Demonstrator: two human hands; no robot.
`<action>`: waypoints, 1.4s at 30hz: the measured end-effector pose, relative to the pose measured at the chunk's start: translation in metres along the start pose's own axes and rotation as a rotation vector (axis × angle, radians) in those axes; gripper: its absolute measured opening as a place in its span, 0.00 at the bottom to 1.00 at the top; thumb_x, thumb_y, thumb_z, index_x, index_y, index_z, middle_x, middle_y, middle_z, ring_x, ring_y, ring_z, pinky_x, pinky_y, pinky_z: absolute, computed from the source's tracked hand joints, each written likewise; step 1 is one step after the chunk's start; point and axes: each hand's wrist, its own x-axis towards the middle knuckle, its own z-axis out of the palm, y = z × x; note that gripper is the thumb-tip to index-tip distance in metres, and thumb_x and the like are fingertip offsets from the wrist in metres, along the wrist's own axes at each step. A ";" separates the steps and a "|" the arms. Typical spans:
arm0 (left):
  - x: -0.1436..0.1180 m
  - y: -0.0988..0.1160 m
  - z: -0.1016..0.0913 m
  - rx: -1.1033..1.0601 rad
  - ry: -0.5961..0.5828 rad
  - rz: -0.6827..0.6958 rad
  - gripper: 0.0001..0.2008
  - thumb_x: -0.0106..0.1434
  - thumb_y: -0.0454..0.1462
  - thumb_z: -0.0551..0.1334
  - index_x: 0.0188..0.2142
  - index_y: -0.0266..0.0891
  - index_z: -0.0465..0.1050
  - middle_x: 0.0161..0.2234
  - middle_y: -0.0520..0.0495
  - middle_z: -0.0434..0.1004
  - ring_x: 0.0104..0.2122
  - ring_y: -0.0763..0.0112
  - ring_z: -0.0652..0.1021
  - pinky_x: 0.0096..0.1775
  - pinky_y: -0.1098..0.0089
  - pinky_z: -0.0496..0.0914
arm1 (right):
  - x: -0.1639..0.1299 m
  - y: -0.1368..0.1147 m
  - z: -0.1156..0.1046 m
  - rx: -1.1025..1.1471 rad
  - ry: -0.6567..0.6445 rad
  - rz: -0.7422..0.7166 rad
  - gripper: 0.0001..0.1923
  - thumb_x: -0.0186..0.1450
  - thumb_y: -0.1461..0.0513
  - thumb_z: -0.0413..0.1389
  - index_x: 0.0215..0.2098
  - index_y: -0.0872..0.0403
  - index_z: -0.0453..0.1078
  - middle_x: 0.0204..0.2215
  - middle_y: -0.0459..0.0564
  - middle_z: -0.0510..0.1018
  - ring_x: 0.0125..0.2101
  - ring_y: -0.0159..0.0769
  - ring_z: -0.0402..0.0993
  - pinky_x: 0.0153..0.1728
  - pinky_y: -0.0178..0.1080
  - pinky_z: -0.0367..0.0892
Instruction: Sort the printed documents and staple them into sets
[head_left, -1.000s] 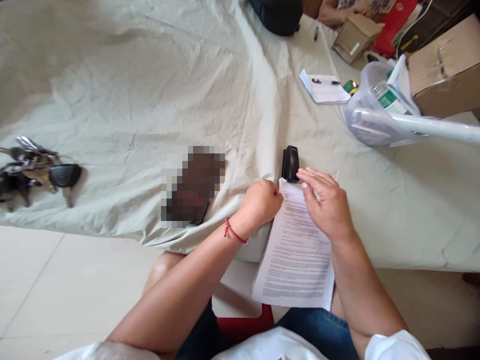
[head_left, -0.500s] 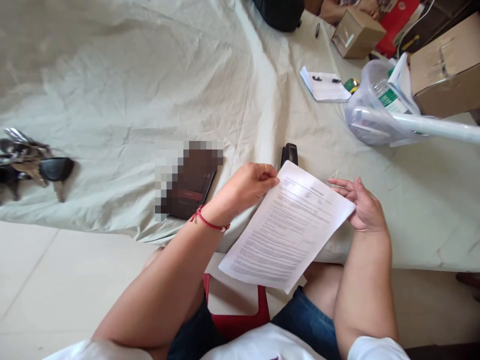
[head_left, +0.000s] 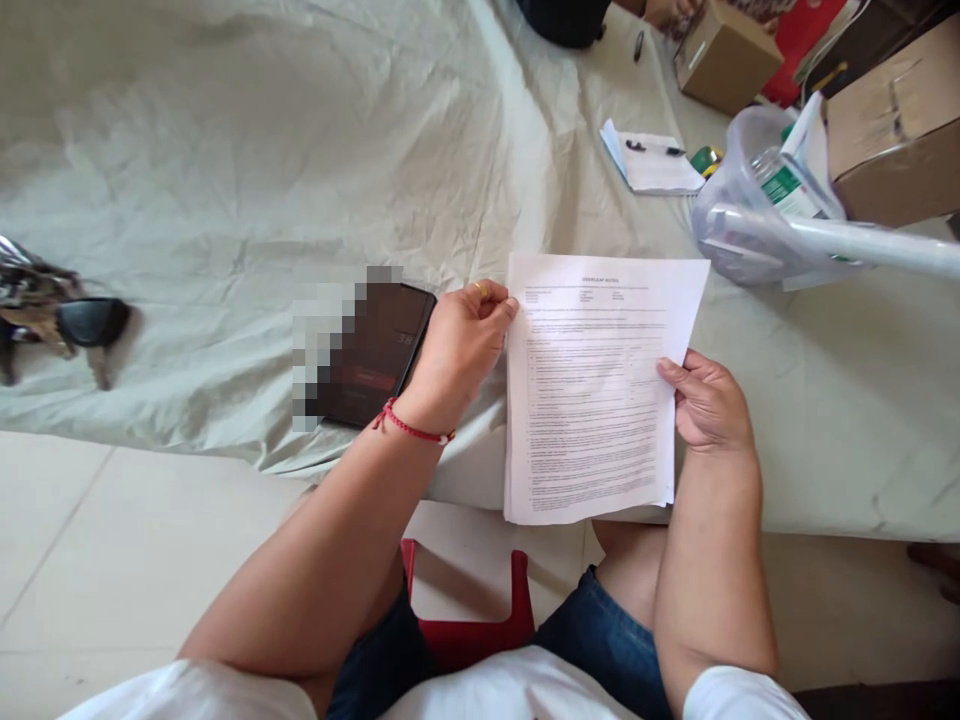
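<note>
A stack of printed sheets [head_left: 592, 400] stands nearly upright in front of me, its text facing me, over the table's front edge. My left hand [head_left: 472, 325] pinches the upper left edge of the sheets between thumb and fingers; a ring and a red cord bracelet are on this arm. My right hand [head_left: 709, 400] grips the right edge at mid-height, thumb on the front and fingers behind. Just left of my left hand lies a dark phone [head_left: 371, 360], partly blurred out. The stapler seen earlier behind the paper is now hidden.
Keys [head_left: 67, 315] lie at the far left of the cloth-covered table [head_left: 262, 150]. On the right stand a translucent plastic container [head_left: 739, 215] with a long roll across it, a notepad [head_left: 656, 165] and cardboard boxes [head_left: 892, 130]. Below is a red stool [head_left: 480, 640].
The sheets have turned from slanted to nearly upright and risen. My right hand has closed on their right edge, its fingers earlier spread. My left hand has moved slightly up and left.
</note>
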 end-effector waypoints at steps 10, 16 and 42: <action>-0.008 -0.001 0.000 0.099 -0.307 -0.195 0.19 0.77 0.31 0.64 0.26 0.40 0.75 0.28 0.51 0.71 0.31 0.68 0.69 0.38 0.64 0.63 | 0.018 0.014 -0.007 -0.030 0.125 -0.203 0.23 0.61 0.47 0.80 0.48 0.48 0.87 0.47 0.54 0.93 0.55 0.58 0.91 0.63 0.69 0.86; -0.009 -0.012 0.003 0.013 -0.297 -0.174 0.14 0.72 0.30 0.66 0.28 0.40 0.76 0.29 0.50 0.76 0.32 0.67 0.75 0.41 0.64 0.68 | 0.017 0.012 -0.006 0.023 0.137 -0.138 0.27 0.57 0.46 0.83 0.47 0.50 0.87 0.45 0.54 0.94 0.53 0.58 0.93 0.62 0.67 0.86; -0.004 -0.023 0.015 -0.097 0.028 -0.047 0.31 0.60 0.25 0.65 0.62 0.46 0.75 0.31 0.56 0.77 0.28 0.67 0.76 0.32 0.68 0.66 | 0.029 0.015 -0.014 0.068 0.532 -0.213 0.14 0.53 0.57 0.78 0.36 0.48 0.84 0.35 0.44 0.88 0.37 0.37 0.85 0.41 0.41 0.86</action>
